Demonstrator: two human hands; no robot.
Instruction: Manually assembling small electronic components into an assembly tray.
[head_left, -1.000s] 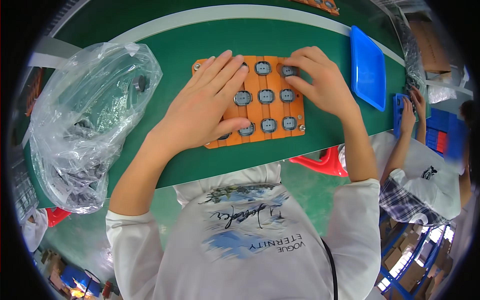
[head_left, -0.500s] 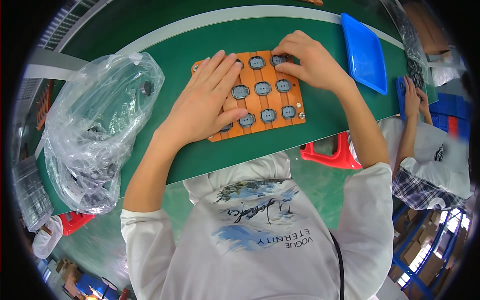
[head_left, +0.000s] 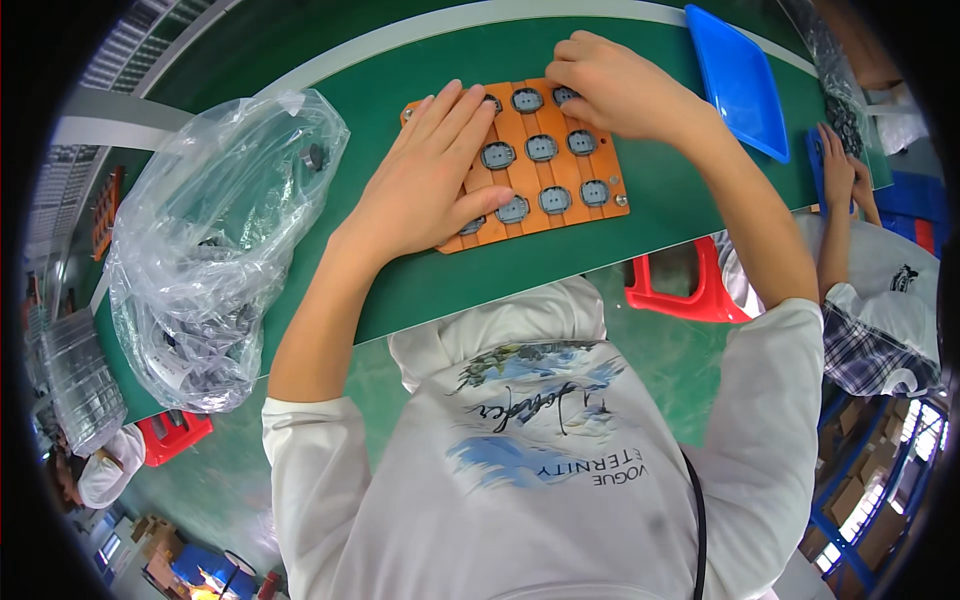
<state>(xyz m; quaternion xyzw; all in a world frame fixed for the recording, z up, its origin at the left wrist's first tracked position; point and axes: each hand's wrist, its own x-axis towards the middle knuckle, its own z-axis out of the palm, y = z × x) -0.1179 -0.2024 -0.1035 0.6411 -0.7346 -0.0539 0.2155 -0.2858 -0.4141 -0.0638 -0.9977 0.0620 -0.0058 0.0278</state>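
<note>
An orange fixture plate (head_left: 522, 129) lies on the green work table, with grey, rounded plastic parts (head_left: 541, 148) seated in rows across it. My left hand (head_left: 425, 180) rests flat on the plate's left side, fingers stretched and thumb out, covering some of the left-hand parts. At the far right corner, the fingers of my right hand (head_left: 610, 90) are bent closed over a grey plastic part (head_left: 566, 96). That part is half hidden under the fingertips.
Left of the plate stands a clear plastic bag (head_left: 205, 270) with small dark pieces inside. A blue tray (head_left: 742, 90) lies to the right. Farther right, a co-worker's hands (head_left: 842, 175) are at the table. A red stool (head_left: 690, 285) stands below the table's near edge.
The whole scene has shifted slightly up and to the right in the picture. My left hand stays flat on the plate; my right fingers have curled tighter over the corner part.
</note>
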